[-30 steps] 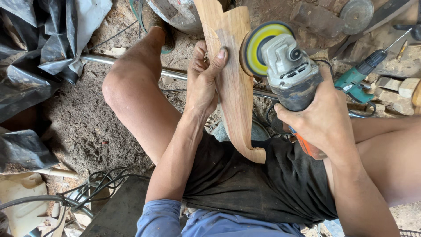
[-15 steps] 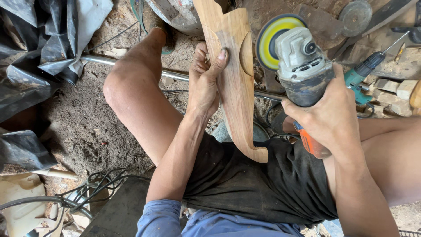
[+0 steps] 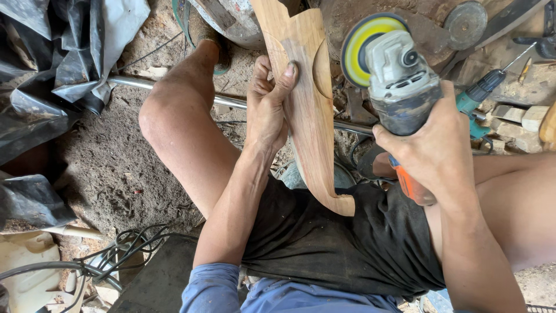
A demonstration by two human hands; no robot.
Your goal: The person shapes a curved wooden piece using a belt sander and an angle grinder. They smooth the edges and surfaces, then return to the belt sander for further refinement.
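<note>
Across the lap, a long curved tan wooden workpiece point(image 3: 310, 116) is gripped by the closed left hand point(image 3: 267, 110), while a grey angle grinder with yellow-rimmed disc point(image 3: 389, 69) is clenched in the right hand point(image 3: 435, 148), so fingers could be caught should the disc skid.

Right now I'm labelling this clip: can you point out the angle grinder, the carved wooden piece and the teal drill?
angle grinder point(image 3: 399, 75): head view, on its grey gear housing.
carved wooden piece point(image 3: 313, 133): head view, on the flat middle face.
teal drill point(image 3: 472, 104): head view, on its teal body right of the grinder.
</note>
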